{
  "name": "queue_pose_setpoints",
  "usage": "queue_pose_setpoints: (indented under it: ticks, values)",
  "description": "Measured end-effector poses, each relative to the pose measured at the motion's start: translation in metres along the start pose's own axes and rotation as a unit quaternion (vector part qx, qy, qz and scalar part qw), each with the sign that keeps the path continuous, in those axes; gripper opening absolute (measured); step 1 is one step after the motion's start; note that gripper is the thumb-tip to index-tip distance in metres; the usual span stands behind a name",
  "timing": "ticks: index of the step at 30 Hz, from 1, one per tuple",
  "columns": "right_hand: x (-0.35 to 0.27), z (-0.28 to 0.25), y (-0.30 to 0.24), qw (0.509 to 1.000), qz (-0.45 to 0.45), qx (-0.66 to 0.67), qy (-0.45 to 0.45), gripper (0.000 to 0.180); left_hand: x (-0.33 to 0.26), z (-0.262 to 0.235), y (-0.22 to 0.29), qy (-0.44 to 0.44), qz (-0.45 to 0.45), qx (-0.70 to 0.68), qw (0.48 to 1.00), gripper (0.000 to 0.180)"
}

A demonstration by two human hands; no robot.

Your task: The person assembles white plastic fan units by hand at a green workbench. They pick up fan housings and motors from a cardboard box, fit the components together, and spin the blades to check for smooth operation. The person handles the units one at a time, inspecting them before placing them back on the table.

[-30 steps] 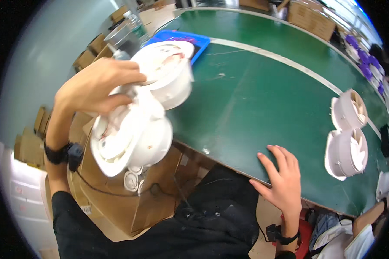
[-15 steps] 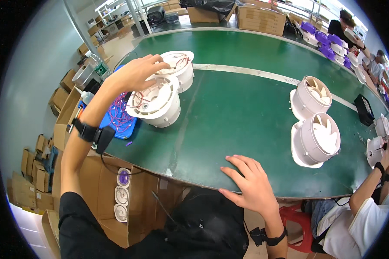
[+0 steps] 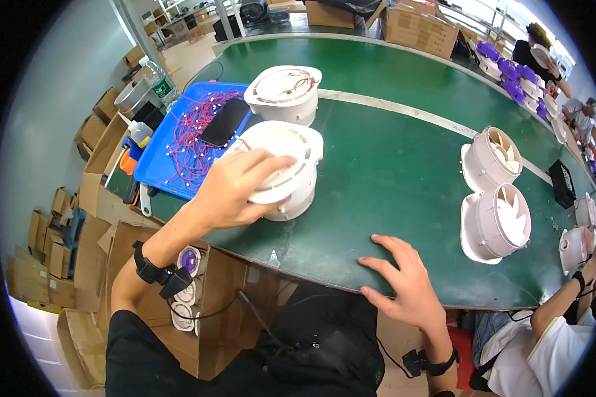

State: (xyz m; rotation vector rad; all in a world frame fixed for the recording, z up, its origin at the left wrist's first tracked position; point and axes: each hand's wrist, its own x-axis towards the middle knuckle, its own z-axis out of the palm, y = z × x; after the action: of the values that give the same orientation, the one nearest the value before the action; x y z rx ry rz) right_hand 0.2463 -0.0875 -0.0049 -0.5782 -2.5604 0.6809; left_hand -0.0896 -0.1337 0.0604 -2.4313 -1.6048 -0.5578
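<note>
My left hand (image 3: 235,188) grips the rim of a round white plastic fan housing (image 3: 286,165) that rests flat on the green table (image 3: 391,172). A second white housing (image 3: 286,92) with wires on top sits just behind it. My right hand (image 3: 404,281) lies flat, fingers spread, on the table's near edge and holds nothing. To the right stand two white fan units on their sides, one (image 3: 493,157) behind the other (image 3: 498,221), blades facing me.
A blue tray (image 3: 162,162) of red wires with a black phone (image 3: 224,122) sits left of the housings. Cardboard boxes (image 3: 89,231) with more parts stand below the table at left. A person in white (image 3: 563,331) works at lower right; purple parts (image 3: 510,69) lie far back.
My left hand has brought the white housings down from the air onto the table, and now holds only the nearer one. My right hand has stayed on the table edge.
</note>
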Motion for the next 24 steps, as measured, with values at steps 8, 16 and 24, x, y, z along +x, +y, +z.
queue_pose_setpoints:
  ticks: [8, 16, 24]
  values:
    - [0.050, -0.018, 0.013, 0.969, 0.067, 0.230, 0.057, 0.114, 0.063, 0.045, 0.005, 0.172, -0.291, -0.757, 0.559, 0.046]
    - [0.115, -0.008, 0.105, 0.912, 0.130, 0.350, 0.170, 0.118, 0.124, 0.123, 0.019, 0.241, -0.242, -0.731, 0.591, 0.049]
    - [0.090, -0.005, 0.138, 0.878, 0.162, 0.380, 0.242, 0.106, 0.100, 0.130, 0.039, 0.164, -0.216, -0.682, 0.679, 0.035]
